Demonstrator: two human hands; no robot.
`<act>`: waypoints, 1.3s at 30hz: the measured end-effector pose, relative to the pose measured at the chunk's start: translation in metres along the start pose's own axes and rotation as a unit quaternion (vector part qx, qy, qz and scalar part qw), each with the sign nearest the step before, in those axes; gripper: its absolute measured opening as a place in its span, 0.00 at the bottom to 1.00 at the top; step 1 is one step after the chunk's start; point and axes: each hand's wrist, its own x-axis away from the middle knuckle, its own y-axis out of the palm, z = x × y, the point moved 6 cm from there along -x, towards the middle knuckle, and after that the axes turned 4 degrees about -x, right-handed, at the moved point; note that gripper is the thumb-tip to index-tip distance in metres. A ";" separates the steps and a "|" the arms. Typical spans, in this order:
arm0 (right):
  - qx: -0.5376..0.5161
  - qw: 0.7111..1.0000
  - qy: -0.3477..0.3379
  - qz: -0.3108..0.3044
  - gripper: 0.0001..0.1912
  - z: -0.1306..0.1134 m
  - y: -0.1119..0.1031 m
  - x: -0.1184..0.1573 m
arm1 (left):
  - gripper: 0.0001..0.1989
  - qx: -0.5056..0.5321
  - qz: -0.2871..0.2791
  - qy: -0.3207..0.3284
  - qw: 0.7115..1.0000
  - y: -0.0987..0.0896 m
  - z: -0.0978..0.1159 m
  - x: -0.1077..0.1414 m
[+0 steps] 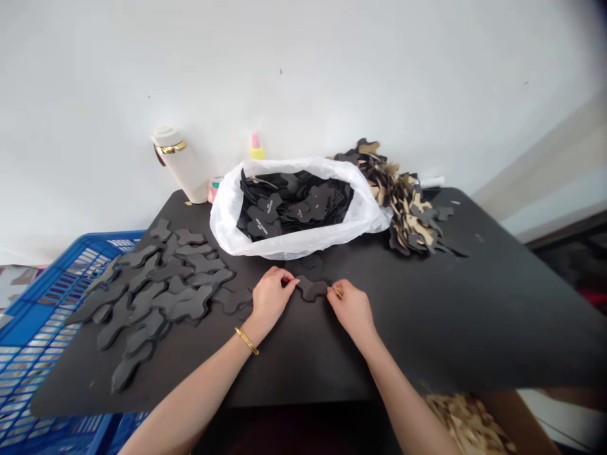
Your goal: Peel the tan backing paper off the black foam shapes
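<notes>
A wavy-edged black flat piece [313, 289] lies between my two hands, just in front of the bag. My left hand [272, 296], with a gold bangle on its wrist, pinches the piece's left end between thumb and finger. At its right end my right hand [349, 309] has its fingertips closed on the edge, with a small tan bit showing among the fingers. To the left spread many similar black pieces [184, 303], overlapping. The white plastic bag [303, 243] holds a heap of black pieces, some with white print.
Behind the bag's right side is a pile of black and tan pieces [410, 215]. A white bottle [183, 164] and a pink-capped yellow bottle [257, 148] stand by the wall. A blue crate [52, 309] is left of the table; a box of tan scraps [469, 420] sits below right.
</notes>
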 end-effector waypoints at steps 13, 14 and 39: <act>0.010 0.995 -0.029 -0.092 0.08 0.011 -0.008 0.052 | 0.07 -0.078 -0.019 0.100 0.992 -0.027 0.020 0.078; 0.023 0.993 -0.033 -0.107 0.08 0.013 -0.007 0.061 | 0.08 -0.085 -0.027 0.107 0.990 -0.026 0.018 0.089; 0.066 0.977 0.049 0.194 0.19 0.131 -0.147 -0.074 | 0.35 -0.166 -0.237 0.563 0.774 0.009 0.046 0.117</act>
